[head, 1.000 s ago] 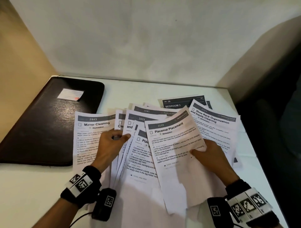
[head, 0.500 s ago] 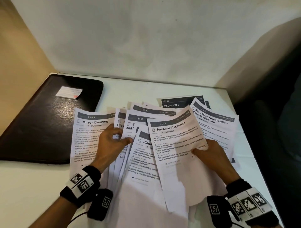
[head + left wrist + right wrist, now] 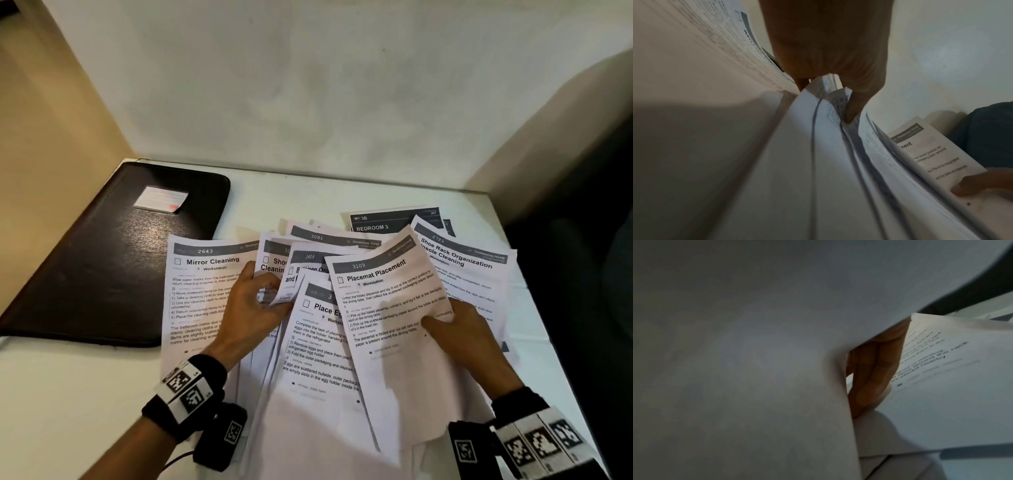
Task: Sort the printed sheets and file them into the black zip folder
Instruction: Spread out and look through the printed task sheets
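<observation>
The right hand [image 3: 459, 329] pinches the white printed sheet headed "Placemat Placement" [image 3: 387, 308], thumb on top. The left hand [image 3: 250, 305] curls its fingers into the fanned white printed sheets [image 3: 308, 342] beside it. Beyond the left hand, the black zip folder [image 3: 113, 260] lies closed on the white worktop [image 3: 61, 394].

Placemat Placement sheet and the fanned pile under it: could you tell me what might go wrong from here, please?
1. The right hand pinches the Placemat Placement sheet at one edge only; pulled quickly, it may crease or tear.
2. The left hand thumbs several overlapping sheets, bending the 3409 sheet; two could be taken together and get missorted.
3. The Shoe Rack Organization sheet lies near the table's right edge and might slide off.
</observation>
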